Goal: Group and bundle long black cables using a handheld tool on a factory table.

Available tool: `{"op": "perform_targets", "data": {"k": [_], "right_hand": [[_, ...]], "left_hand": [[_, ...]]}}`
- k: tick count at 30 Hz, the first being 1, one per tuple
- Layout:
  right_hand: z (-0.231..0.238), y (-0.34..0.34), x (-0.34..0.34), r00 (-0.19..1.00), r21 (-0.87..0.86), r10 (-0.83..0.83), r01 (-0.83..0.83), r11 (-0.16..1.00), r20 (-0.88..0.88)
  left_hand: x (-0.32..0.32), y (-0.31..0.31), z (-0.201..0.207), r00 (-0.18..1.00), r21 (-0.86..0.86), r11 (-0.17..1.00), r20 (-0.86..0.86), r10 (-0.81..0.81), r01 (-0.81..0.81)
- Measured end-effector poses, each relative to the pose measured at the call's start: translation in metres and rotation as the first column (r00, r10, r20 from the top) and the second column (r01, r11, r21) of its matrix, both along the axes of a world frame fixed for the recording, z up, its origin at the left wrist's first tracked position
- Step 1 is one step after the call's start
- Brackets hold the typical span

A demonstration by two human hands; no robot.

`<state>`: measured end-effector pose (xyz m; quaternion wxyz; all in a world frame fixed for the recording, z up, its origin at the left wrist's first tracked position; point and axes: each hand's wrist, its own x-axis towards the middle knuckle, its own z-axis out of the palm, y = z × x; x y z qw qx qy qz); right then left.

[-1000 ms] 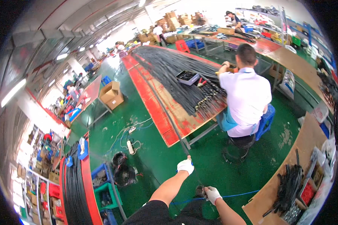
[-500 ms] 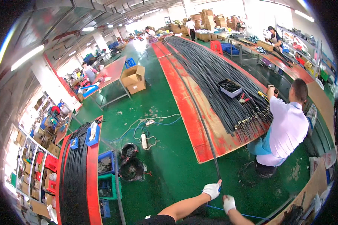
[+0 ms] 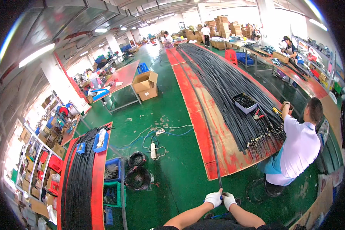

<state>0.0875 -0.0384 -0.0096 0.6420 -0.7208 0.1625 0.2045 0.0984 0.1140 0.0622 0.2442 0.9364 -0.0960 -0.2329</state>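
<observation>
I see the white-gloved left hand (image 3: pixel 213 199) wrapped around a long, thin black cable (image 3: pixel 212 149), with the white-gloved right hand (image 3: pixel 229 200) curled just beside it; from here I can't tell whether that one grips too. The cable runs away from me along a long bench (image 3: pixel 197 142) of worn red and tan, left of a wide spread of black cables (image 3: pixel 228 97). On the spread I make out a grey rectangular tray (image 3: pixel 248 110) and red-handled pliers (image 3: pixel 259 115).
</observation>
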Motion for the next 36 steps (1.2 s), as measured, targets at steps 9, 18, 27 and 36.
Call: {"op": "perform_targets", "data": {"k": [9,18,27,36], "right_hand": [[-0.019,-0.027,0.079,0.982,-0.084,0.165,-0.157,0.984,0.093],[-0.014,-0.062,0.182,0.956,0.047,0.289,-0.291,0.955,0.053],[-0.024,-0.053,0.213,0.926,-0.001,0.348,-0.352,0.936,0.145],[0.001,-0.041,0.252,0.912,-0.143,0.376,-0.355,0.924,0.164]], "left_hand": [[0.053,-0.036,0.005,0.995,0.092,0.991,0.044,0.089,-0.092],[0.128,-0.072,0.033,0.997,0.295,0.955,0.072,-0.018,-0.004],[0.147,-0.076,-0.010,0.975,0.230,0.958,0.182,0.130,-0.171],[0.183,-0.067,-0.013,0.941,0.255,0.924,0.259,0.219,-0.285]]}}
